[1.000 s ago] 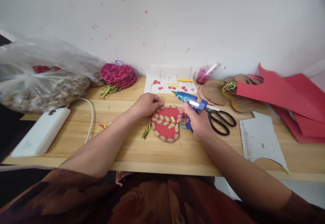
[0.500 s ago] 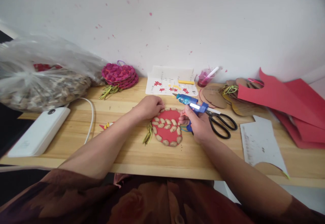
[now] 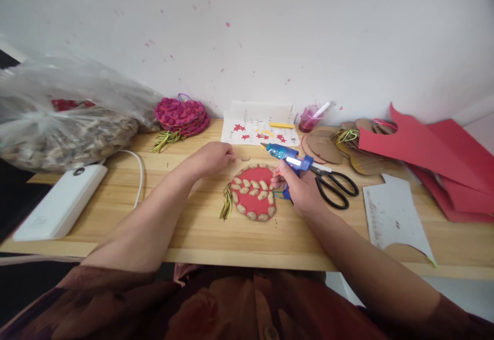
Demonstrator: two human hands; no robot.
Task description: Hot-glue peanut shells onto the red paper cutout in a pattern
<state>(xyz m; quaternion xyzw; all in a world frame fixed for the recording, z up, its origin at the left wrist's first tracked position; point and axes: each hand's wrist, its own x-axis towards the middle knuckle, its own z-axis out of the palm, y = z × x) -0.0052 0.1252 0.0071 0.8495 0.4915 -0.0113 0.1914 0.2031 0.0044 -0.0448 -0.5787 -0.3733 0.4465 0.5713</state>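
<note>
A round red piece (image 3: pixel 252 205) lies flat on the wooden table, edged with brown shells and crossed by two rows of them; a green-yellow tassel (image 3: pixel 226 201) hangs off its left side. My left hand (image 3: pixel 216 158) is just above and left of it, fingers curled together; whether anything is between the fingertips is too small to tell. One loose brown piece (image 3: pixel 245 159) lies right of those fingers. My right hand (image 3: pixel 297 183) is wrapped round a blue glue gun (image 3: pixel 285 154), nozzle pointing left, its fingertips at the red piece's right edge.
Black-handled scissors (image 3: pixel 336 188) lie right of the glue gun. Behind are a white sheet with red stars (image 3: pixel 247 124), a pink cup (image 3: pixel 307 119) and magenta discs (image 3: pixel 181 116). A filled plastic bag (image 3: pixel 69 129) and white power bank (image 3: pixel 59 203) stand left; red sheets (image 3: pixel 443 149) lie right.
My left hand has moved left, off the upper edge of the red piece, and the loose brown piece now shows. My right hand still holds the glue gun in nearly the same place.
</note>
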